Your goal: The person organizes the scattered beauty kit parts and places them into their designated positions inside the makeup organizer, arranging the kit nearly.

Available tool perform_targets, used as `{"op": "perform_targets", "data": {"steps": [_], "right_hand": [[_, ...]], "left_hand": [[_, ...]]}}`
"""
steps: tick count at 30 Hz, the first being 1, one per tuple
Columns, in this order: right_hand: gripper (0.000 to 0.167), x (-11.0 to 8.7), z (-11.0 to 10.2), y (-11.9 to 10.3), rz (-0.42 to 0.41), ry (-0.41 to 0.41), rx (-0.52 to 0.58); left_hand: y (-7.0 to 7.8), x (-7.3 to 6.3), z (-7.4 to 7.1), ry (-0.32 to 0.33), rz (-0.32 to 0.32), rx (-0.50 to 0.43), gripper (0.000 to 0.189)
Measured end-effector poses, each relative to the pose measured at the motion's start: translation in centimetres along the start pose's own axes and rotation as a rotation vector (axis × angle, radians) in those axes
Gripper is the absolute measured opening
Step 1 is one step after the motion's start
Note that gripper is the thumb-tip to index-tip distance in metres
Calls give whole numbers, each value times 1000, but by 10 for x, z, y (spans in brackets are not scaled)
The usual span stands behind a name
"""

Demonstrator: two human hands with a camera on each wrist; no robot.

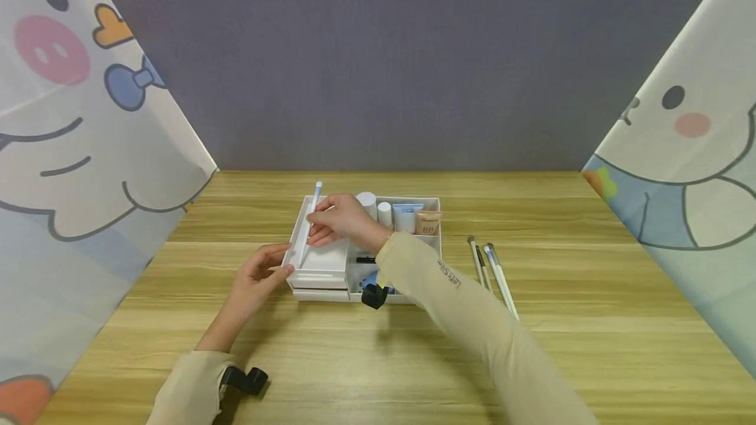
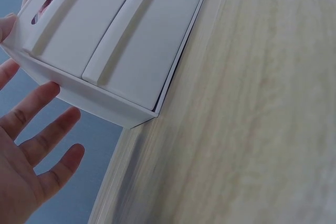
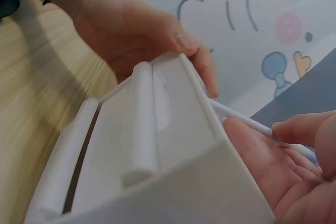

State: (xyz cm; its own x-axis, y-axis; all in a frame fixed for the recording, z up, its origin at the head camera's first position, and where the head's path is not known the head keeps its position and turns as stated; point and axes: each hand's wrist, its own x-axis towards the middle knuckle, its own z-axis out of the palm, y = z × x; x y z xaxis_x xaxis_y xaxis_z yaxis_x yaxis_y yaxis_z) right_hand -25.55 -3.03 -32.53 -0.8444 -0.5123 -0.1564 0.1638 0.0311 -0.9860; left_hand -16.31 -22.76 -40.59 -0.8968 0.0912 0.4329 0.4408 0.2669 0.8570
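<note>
Right hand [image 1: 340, 218] pinches likely brush [image 1: 305, 241]; spread left hand [image 1: 255, 281] touches organizer [image 1: 319, 295]

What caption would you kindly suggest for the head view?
Right hand pinching a white-handled brush over a white organizer, left hand at its corner.

Dark lettering is running along the right sleeve [image 1: 475, 313], reading "Let'sSlim". On the tan tube [image 1: 428, 223], large letters are spelling "BB", while a line above them is appearing too small to read. The blue tube [image 1: 407, 220] is carrying blue print, also appearing too small to make out.
</note>
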Motion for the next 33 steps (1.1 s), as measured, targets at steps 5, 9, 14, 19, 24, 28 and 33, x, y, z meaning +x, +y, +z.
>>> {"op": "perform_targets", "data": {"steps": [5,9,14,19,24,28,33], "right_hand": [[12,3,0,-6,65,-78,-84],[13,4,1,-11,136,-121,-133],[19,9,3,-15,240,-154,-162],[30,12,3,-16,298,-178,-188],[30,12,0,-17,306,-205,-183],[27,13,-3,-17,294,-223,-140],[40,14,-7,-15,273,-228,-66]], "left_hand": [[-1,-1,-1,-1,7,1,32],[-1,-2,-1,-5,14,-4,33],[-1,-2,-1,-4,5,2,32],[-1,-1,-1,-9,-5,16,32],[0,-1,-1,-12,-10,21,32],[-1,-1,-1,-9,-5,8,32],[-1,0,-1,-7,-3,5,32]]}}
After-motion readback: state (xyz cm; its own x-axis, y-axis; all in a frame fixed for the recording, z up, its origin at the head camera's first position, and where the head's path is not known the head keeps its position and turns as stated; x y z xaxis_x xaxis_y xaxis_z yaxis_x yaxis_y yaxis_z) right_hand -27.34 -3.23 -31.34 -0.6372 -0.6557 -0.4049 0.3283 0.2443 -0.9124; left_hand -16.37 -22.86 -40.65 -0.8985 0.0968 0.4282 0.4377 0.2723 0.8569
